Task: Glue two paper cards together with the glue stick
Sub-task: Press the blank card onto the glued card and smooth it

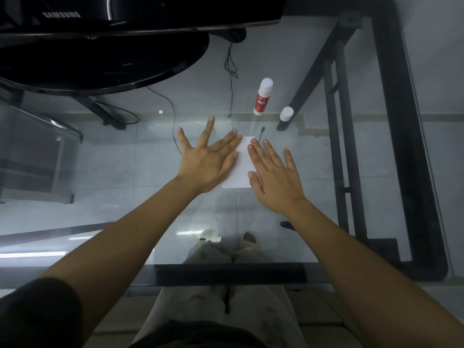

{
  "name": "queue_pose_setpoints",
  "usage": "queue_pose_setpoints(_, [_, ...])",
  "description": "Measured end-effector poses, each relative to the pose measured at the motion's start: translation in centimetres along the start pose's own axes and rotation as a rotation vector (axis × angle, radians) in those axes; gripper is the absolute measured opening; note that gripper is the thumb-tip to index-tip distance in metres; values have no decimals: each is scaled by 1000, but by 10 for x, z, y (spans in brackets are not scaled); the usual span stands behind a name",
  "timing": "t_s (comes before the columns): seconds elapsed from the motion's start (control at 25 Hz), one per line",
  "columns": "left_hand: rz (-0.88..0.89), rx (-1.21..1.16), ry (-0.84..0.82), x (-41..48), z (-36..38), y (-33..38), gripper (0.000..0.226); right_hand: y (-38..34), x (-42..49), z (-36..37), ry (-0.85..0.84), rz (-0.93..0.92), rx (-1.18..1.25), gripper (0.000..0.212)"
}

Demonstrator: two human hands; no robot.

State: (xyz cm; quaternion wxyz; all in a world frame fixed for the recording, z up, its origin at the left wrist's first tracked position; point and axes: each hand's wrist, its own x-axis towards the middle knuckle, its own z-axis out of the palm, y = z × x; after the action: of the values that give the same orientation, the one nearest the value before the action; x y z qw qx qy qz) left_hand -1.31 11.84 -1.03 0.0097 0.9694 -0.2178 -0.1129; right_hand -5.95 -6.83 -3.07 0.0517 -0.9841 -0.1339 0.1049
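A black monitor (105, 33) stood at the far left edge of the glass tabletop (125, 172). Both forearms reached out over it. The left hand (208, 159) lay flat with fingers splayed wide, the right hand (273, 179) flat with fingers closer together, each pressing a side of the white paper card (243, 162) mid-table. Beyond stood the glue stick (262, 96), with its white cap (286, 114) just beside it, towards the right edge.

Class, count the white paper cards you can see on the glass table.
1 white card shows, flat between the left hand and right hand. A second may lie hidden beneath it.
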Motion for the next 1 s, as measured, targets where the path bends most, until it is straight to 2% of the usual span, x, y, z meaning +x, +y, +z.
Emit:
queue_pose_setpoints(0.12, [90,57,3,-13,9,8,53,-1,-1,0,-3,-2,6,59])
queue_pose_setpoints(0.28, [-76,-3,-26,7,3,2,57,0,0,0,-8,2,9,59])
queue_pose_setpoints(0.56, [-203,-34,-67,-32,27,16,62,0,0,1,-24,0,-5,60])
queue_pose_setpoints(0.84, [-209,-8,-95,-29,19,20,60,-5,-2,-12,-71,16,-32,62])
queue_pose_setpoints(0.92, [-232,-108,-84,-32,11,21,62,-3,-4,-18,-53,6,26,64])
queue_pose_setpoints(1.0, [-282,-292,39,-31,-1,21,64,5,-7,-21,8,60,75,62])
